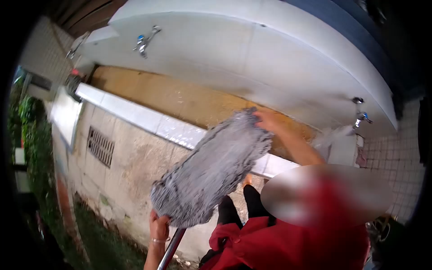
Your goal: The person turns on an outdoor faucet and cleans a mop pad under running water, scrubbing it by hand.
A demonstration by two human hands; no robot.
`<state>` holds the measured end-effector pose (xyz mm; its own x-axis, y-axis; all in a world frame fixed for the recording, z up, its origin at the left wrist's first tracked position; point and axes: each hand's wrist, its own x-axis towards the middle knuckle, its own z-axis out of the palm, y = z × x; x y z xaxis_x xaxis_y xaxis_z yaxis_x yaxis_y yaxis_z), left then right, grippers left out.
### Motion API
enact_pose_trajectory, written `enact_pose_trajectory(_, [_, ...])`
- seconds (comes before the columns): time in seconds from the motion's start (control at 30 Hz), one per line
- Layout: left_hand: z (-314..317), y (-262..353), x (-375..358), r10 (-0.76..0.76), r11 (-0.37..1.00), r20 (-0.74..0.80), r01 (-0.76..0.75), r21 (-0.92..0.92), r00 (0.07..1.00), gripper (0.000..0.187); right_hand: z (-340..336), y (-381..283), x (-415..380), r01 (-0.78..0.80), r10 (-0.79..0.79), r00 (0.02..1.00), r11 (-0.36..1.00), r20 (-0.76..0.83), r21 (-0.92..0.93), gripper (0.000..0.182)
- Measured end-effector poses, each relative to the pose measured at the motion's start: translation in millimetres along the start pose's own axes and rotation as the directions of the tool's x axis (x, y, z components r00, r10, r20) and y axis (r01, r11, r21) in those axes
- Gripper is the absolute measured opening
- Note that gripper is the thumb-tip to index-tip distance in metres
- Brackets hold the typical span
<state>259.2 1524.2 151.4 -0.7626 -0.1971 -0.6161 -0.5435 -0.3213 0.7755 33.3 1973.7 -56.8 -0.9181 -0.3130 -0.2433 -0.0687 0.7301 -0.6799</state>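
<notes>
A wide grey mop pad [216, 164] with a shaggy, fringed edge is stretched between my two hands, over the front edge of a long trough. My left hand [159, 223], with a band at the wrist, is closed on the pad's near lower corner. My right hand [266, 120] grips its far upper end, above the trough; some fingers are hidden behind the fabric. A shiny metal pole [172, 249] rises from the bottom edge to the pad's near end. Whether it is joined to the pad is hidden.
The trough has a yellowish-brown bottom [180, 92] and a white tiled rim [148, 118]. Water sprays near the right tap [361, 118]; another tap [145, 41] is on the wall. A floor grate [101, 146] lies left. Red clothing [288, 243] and black shoes are below.
</notes>
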Motion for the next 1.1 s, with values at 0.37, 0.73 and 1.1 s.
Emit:
enact_pose_trajectory(0.37, [2.5, 16.1, 1.7, -0.014, 0.978, 0.050, 0.003, 0.210, 0.999, 0.058, 76.4, -306.5, -48.1, 0.640, -0.682, 0.719, 0.724, 0.134, 0.257, 0.039])
enact_pose_trajectory(0.73, [13.4, 7.3, 9.1, 0.003, 0.996, 0.019, -0.001, -0.087, 1.000, 0.052, 38.6, -324.7, -95.0, 0.609, -0.717, 0.681, 0.667, 0.149, 0.430, 0.038])
enact_pose_trajectory(1.1, [15.5, 7.5, 5.1, -0.084, 0.988, -0.019, 0.080, -0.131, 0.996, 0.048, -3.2, -206.8, -99.5, 0.423, -0.426, 0.897, 0.905, 0.115, 0.056, 0.042])
